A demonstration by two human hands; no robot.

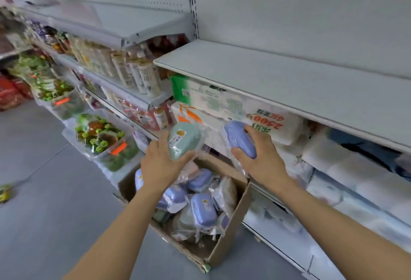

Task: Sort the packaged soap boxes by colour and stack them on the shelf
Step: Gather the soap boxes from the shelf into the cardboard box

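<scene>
Your forearms reached in from the bottom edge, both hands raised above the carton (231, 242) on the floor. Your left hand (163, 164) curled round a green soap box (183, 140) in clear wrap, thumb on its near side. Your right hand (260, 157) gripped a purple soap box (241, 139), fingers over the top, thumb underneath. Both sat just in front of the tissue packs (233, 106), below the bare shelf (289, 82).

You were, by my reading, mid-transfer: one box of each colour lifted out, none yet on that shelf. Next you needed to raise both over its front lip and set them well apart, so each colour starts its own stack.

That carton was open-topped and held many more wrapped boxes, mostly purple, with some brownish and greenish ones tumbled among them. Left of it, clear tubs (100, 139) held green-capped goods.
</scene>
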